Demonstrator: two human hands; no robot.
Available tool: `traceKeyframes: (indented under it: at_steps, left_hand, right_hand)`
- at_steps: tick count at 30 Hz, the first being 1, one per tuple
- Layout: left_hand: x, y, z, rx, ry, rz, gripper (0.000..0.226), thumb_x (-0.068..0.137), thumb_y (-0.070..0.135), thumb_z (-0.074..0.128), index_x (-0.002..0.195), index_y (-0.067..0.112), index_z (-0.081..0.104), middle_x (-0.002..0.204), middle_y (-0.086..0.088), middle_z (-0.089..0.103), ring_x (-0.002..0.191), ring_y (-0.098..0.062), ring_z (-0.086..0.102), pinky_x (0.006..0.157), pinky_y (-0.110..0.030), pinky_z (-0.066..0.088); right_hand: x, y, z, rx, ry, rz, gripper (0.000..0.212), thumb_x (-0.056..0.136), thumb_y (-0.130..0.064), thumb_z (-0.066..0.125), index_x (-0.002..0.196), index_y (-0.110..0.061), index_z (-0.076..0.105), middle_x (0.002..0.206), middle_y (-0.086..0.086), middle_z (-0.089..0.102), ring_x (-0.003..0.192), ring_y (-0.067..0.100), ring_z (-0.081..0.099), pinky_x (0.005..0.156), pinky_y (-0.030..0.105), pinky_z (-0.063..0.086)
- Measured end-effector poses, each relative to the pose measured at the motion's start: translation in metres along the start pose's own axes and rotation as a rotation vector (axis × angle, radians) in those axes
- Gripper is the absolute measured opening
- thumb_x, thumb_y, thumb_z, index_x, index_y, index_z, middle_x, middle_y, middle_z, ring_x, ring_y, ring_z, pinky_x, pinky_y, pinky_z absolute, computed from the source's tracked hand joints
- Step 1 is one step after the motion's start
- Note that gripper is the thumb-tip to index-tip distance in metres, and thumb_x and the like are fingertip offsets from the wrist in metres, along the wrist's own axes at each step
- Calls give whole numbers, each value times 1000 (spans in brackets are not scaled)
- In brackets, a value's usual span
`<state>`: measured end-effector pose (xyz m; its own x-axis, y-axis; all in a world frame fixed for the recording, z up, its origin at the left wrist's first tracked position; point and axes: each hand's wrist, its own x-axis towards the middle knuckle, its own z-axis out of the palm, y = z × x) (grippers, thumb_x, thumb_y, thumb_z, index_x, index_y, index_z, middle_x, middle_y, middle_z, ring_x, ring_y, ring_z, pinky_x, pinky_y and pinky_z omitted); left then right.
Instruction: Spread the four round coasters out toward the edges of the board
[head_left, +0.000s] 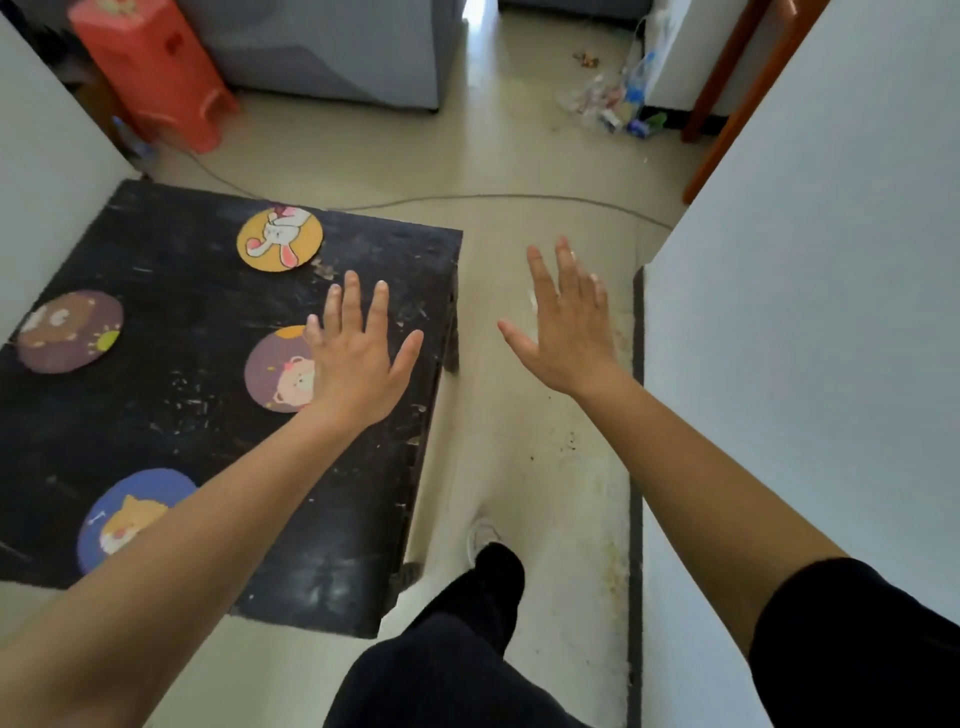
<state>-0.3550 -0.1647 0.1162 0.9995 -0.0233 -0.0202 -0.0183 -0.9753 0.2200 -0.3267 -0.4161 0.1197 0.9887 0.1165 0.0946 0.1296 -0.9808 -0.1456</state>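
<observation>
A black board (171, 447) lies low on the left. On it, a yellow rabbit coaster (279, 238) sits near the far edge and a brown coaster (69, 331) at the left edge. A purple bear coaster (278, 371) lies toward the right, and a blue cat coaster (124, 519) near the front is partly hidden by my left forearm. My left hand (358, 364) hovers flat with fingers spread, covering the purple coaster's right side. My right hand (566, 322) is open over the floor, right of the board, holding nothing.
A white wall or panel (810, 332) rises on the right, another on the far left. An orange plastic stool (150, 67) and a grey cabinet (332, 47) stand beyond the board. A cable (467, 197) crosses the floor; litter (608, 104) lies far right. My black-trousered leg (467, 623) stands by the board's corner.
</observation>
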Motion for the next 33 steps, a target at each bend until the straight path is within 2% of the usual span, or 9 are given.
traceKeyframes:
  at_steps: [9, 14, 19, 23, 26, 30, 33]
  left_hand:
    - [89, -19, 31, -110, -31, -319, 74, 95, 63, 22, 155, 23, 6, 165, -10, -4, 151, -31, -3, 118, -57, 5]
    - [89, -52, 18, -107, -7, -497, 75, 93, 65, 20, 155, 23, 8, 165, -12, -4, 151, -32, -2, 118, -57, 8]
    - [81, -86, 15, -127, 21, -728, 75, 93, 62, 27, 154, 22, 12, 165, -12, -1, 151, -33, 2, 117, -58, 10]
    - [79, -100, 25, -172, 47, -943, 76, 94, 62, 28, 155, 20, 14, 164, -14, 2, 150, -35, 4, 116, -59, 10]
    - [78, -104, 37, -236, 19, -1147, 74, 95, 60, 30, 155, 20, 12, 165, -13, 0, 150, -35, 2, 117, -57, 10]
    - [81, -98, 59, -516, 30, -1533, 70, 96, 57, 35, 154, 21, 18, 165, -12, 6, 149, -35, 6, 115, -56, 15]
    - [84, -94, 81, -656, 38, -1683, 66, 98, 48, 36, 154, 17, 18, 163, -15, 10, 149, -34, 7, 116, -52, 15]
  right_hand:
    - [132, -15, 27, -46, -157, -218, 97, 87, -65, 52, 157, -27, -4, 166, 16, -4, 152, 38, 3, 119, 55, 6]
    - [194, -69, 37, -29, -202, -398, 92, 89, -63, 50, 156, -25, 1, 165, 17, -3, 151, 39, 4, 120, 55, 7]
    - [243, -132, 60, -24, -239, -597, 87, 90, -63, 49, 156, -26, 7, 165, 16, 6, 150, 39, 11, 120, 55, 12]
    - [272, -176, 92, 5, -306, -794, 85, 89, -62, 52, 154, -25, 11, 163, 16, 16, 149, 39, 19, 118, 54, 19]
    - [287, -201, 117, 12, -406, -926, 84, 91, -60, 51, 154, -21, 10, 163, 18, 16, 148, 39, 23, 116, 54, 25]
    - [291, -218, 149, 91, -591, -1012, 86, 93, -50, 56, 156, -22, 6, 161, 17, 22, 145, 38, 30, 111, 54, 35]
    - [284, -223, 171, 110, -737, -1016, 83, 93, -41, 60, 157, -20, 12, 152, 13, 40, 135, 34, 45, 101, 49, 46]
